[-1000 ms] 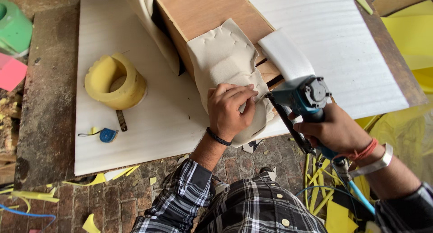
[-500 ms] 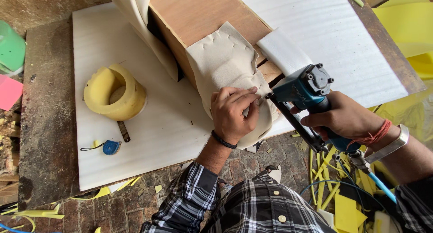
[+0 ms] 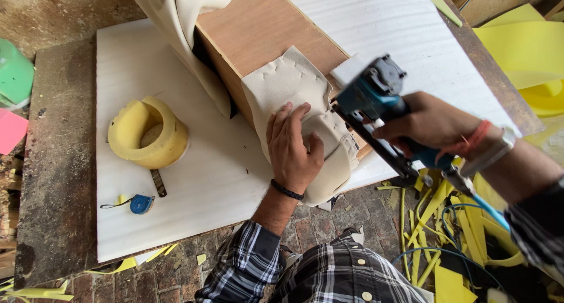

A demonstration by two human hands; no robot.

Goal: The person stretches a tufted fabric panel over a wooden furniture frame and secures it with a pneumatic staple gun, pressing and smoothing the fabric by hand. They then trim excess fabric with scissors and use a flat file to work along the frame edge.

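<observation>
My left hand (image 3: 294, 147) lies flat on a cream fabric flap (image 3: 291, 88), pressing it against the side of a plywood box (image 3: 267, 30). Rows of staples show in the fabric. My right hand (image 3: 432, 124) grips a blue pneumatic staple gun (image 3: 376, 106) with its nose close to the fabric's right edge, just right of my left fingers. A blue air hose (image 3: 490, 212) trails from the gun's handle. More cream fabric (image 3: 176, 21) hangs over the box's far left corner.
The box rests on a white foam sheet (image 3: 176, 162) over a dark workbench (image 3: 59, 162). A yellow foam ring (image 3: 147, 133) and a small blue tape measure (image 3: 141, 204) lie on the sheet at left. Yellow foam strips (image 3: 435, 221) litter the brick floor at right.
My left hand has opened from pinching the fabric to lying flat on it. The staple gun has lifted and drawn slightly back from the fabric edge.
</observation>
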